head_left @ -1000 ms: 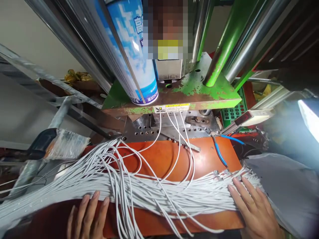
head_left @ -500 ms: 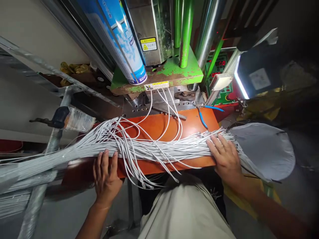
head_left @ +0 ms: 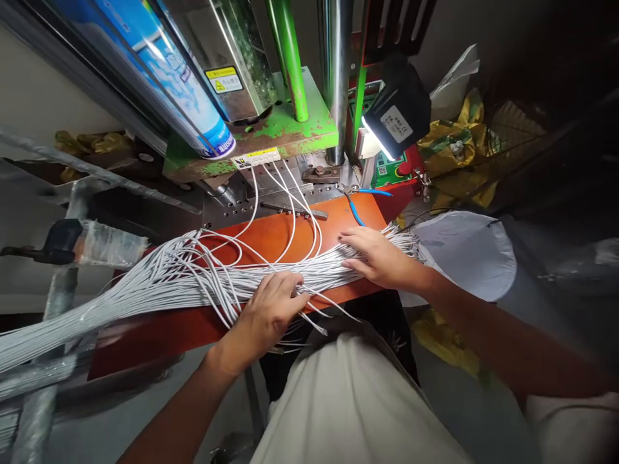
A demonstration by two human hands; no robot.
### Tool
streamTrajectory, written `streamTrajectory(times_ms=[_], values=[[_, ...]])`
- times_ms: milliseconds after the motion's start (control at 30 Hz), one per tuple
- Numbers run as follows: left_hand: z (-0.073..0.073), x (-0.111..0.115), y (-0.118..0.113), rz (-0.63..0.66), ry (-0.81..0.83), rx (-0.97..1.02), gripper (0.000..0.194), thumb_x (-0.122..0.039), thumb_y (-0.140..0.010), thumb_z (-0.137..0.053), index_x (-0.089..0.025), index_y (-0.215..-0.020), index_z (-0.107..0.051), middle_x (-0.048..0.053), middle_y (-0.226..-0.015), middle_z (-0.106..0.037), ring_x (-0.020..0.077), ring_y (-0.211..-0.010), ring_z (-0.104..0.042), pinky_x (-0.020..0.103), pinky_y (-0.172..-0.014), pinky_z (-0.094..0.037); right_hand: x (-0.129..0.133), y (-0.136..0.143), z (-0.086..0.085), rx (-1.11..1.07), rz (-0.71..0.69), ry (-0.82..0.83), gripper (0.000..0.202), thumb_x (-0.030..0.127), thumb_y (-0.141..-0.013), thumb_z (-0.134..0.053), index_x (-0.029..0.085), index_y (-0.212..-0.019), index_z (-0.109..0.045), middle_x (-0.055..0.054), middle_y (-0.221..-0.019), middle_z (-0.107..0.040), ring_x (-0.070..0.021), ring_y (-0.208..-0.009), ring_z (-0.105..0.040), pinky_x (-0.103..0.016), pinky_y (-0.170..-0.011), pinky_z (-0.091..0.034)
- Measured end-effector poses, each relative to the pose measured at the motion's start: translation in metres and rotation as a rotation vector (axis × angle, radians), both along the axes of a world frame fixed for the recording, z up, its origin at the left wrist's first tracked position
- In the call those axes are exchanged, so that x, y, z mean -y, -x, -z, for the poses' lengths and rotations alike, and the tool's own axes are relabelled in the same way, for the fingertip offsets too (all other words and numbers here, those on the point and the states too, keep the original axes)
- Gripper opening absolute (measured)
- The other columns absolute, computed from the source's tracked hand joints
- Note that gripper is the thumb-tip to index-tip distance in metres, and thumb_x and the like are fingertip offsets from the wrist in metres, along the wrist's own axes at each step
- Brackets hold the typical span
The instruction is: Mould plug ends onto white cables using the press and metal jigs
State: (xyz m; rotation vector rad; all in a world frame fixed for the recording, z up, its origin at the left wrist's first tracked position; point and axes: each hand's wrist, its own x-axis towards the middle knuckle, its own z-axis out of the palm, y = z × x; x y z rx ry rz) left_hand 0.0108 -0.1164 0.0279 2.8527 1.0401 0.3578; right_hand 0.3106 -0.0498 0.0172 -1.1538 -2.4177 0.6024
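A thick bundle of thin white cables lies from the left edge across an orange board. My left hand rests on the middle of the bundle, thumb apart from the fingers, and its fingertips are partly hidden against the cables. Over the right part of the bundle is my right hand, its thumb and fingers spread on the cables. Several loose cable ends hang over the board's front edge beside my left hand. A few cables run back beneath the green press plate.
A blue spray can leans at the press. Blue-handled pliers lie behind my right hand. A lit lamp hangs at the right, above a white bag. A clamp grips the metal frame at left.
My left hand has moved right and up onto the cables from the board's front edge. My right hand has shifted left along the bundle. The view has turned, so the press appears further left.
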Motion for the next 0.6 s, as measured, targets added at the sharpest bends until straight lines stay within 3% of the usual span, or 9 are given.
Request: streamTrajectory(times_ms=[200,367,467,600], values=[[-0.002,-0.012,0.008,0.062,0.144,-0.014,0.022,-0.006,-0.100,-0.048,-0.018,-0.101,-0.066,0.012,-0.114,-0.064,0.0264,-0.108,-0.058,0.043,-0.094,-0.048,-0.020,0.052,-0.008,0.141,-0.050,0.124,0.032,0.038,-0.109,-0.053,0.012,-0.114,-0.072,-0.013,-0.112,-0.067,-0.0240,-0.106,-0.059,-0.036,-0.096,-0.042],[-0.014,-0.012,0.006,0.036,0.276,0.231,0.019,-0.004,-0.099,-0.048,-0.019,-0.098,-0.060,0.006,-0.094,-0.065,0.0201,-0.091,-0.058,0.035,-0.085,-0.048,-0.035,0.065,-0.013,0.161,-0.110,0.250,0.028,0.036,-0.095,-0.076,0.015,-0.113,-0.069,-0.009,-0.108,-0.071,-0.0217,-0.098,-0.065,-0.028,-0.079,-0.040],[-0.027,-0.013,0.007,-0.014,0.233,0.404,0.018,-0.004,-0.098,-0.057,-0.019,-0.109,-0.060,0.004,-0.090,-0.065,0.0172,-0.084,-0.059,0.032,-0.081,-0.049,-0.040,0.067,-0.018,0.160,-0.119,0.338,0.032,0.032,-0.094,-0.076,0.015,-0.119,-0.063,-0.006,-0.101,-0.075,-0.0181,-0.085,-0.066,-0.026,-0.068,-0.036],[-0.054,-0.013,0.013,-0.035,0.082,0.416,0.032,-0.005,-0.092,-0.069,-0.021,-0.120,-0.065,0.002,-0.086,-0.065,0.0150,-0.078,-0.059,0.029,-0.073,-0.049,-0.044,0.068,-0.028,0.221,-0.169,0.343,0.013,0.029,-0.101,-0.063,0.016,-0.106,-0.065,-0.005,-0.097,-0.075,-0.0160,-0.079,-0.064,-0.025,-0.064,-0.032]])
